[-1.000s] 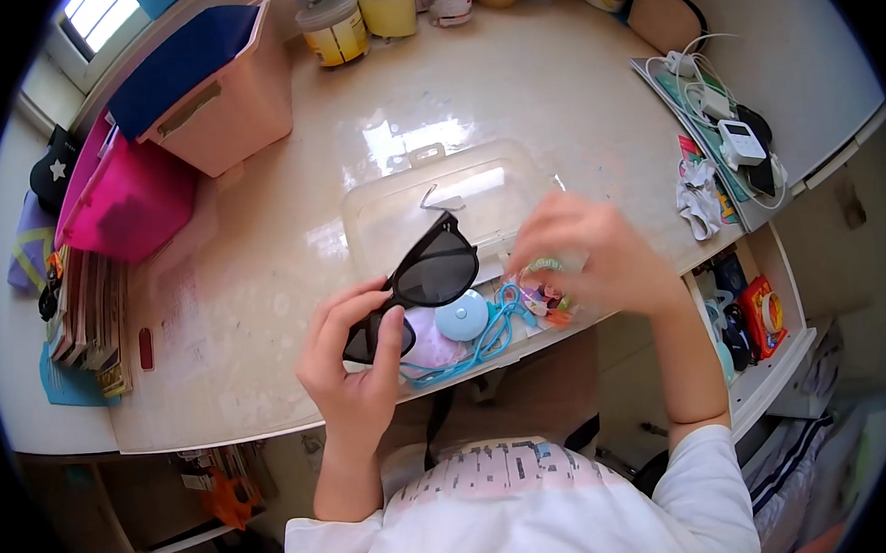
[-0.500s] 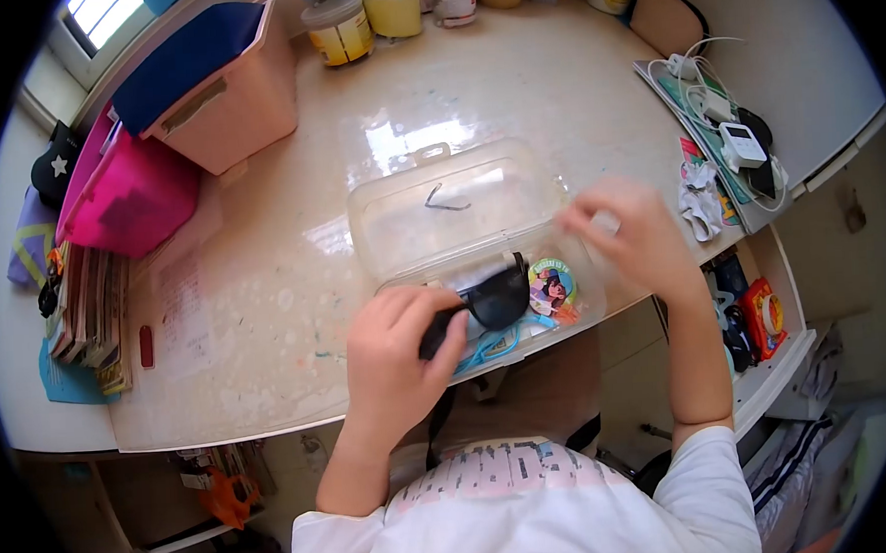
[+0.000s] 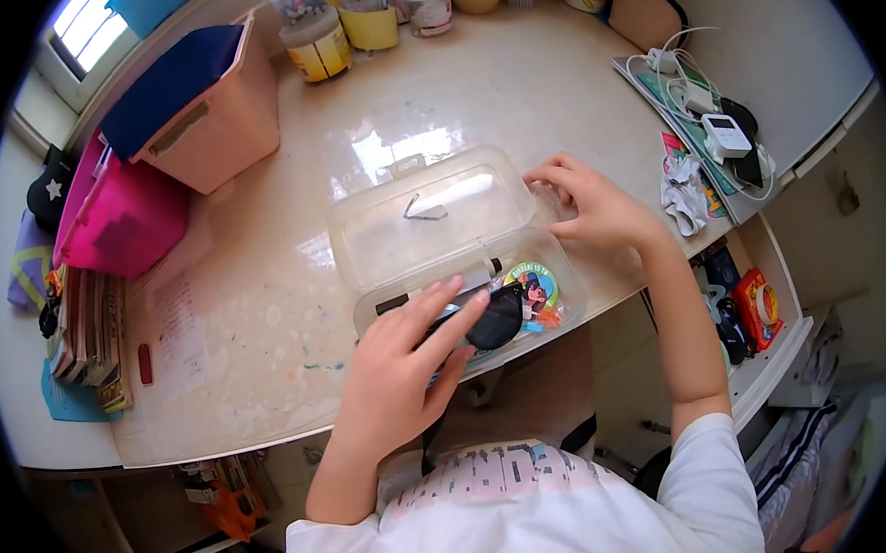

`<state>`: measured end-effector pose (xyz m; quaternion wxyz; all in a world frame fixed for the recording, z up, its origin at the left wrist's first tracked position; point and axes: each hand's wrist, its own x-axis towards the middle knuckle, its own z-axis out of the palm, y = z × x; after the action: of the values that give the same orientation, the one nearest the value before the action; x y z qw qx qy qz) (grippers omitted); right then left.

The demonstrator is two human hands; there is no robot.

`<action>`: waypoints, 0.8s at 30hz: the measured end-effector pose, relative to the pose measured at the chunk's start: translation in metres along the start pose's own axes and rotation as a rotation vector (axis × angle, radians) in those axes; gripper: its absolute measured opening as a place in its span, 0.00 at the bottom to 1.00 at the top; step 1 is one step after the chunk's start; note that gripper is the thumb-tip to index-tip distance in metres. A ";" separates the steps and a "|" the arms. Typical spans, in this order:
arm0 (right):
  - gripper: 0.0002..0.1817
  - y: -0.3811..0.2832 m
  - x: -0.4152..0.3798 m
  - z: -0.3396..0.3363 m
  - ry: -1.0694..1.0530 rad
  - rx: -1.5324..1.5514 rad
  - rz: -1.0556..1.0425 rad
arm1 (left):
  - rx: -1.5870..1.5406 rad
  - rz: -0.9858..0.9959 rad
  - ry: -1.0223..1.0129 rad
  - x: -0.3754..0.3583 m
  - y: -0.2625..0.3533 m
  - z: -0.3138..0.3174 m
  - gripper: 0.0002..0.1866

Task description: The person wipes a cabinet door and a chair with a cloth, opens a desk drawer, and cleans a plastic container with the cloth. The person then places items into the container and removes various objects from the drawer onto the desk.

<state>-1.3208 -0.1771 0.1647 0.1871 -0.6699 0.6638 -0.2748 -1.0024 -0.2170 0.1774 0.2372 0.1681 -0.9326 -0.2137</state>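
Note:
A clear plastic box sits open at the desk's front edge, its lid folded back toward the window. Dark sunglasses lie inside, beside a round cartoon badge and a marker. My left hand is over the front left of the box, fingers stretched out and apart across part of the sunglasses. At the lid's right edge is my right hand, its fingers curved and thumb apart, with nothing visible between them. A small bent metal piece shows in the lid area.
Pink bin and peach bin stand at the left, behind upright books. Jars line the back. Cables and a white device lie on books at the right, near crumpled paper. A drawer hangs open at lower right.
My left hand has loosened from the sunglasses, its fingers now straightened, and the sunglasses rest lower in the box. My right hand has moved to the lid's right edge.

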 end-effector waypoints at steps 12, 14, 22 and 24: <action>0.15 -0.077 -0.049 -0.018 0.155 0.377 0.264 | -0.041 -0.112 0.152 -0.015 -0.019 -0.012 0.09; 0.13 -0.078 -0.052 -0.008 0.024 0.169 0.260 | -0.033 -0.105 0.132 -0.014 -0.021 -0.015 0.09; 0.11 -0.079 -0.045 0.011 0.043 -0.314 -0.053 | -0.036 -0.067 0.124 -0.014 -0.018 -0.019 0.13; 0.10 -0.083 -0.041 0.018 0.050 -0.521 -0.090 | -0.053 -0.098 0.135 -0.017 -0.017 -0.019 0.13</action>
<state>-1.2425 -0.1340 0.1968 -0.0205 -0.7173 0.6863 -0.1189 -0.9751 -0.2301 0.1782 0.2930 0.2210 -0.8992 -0.2380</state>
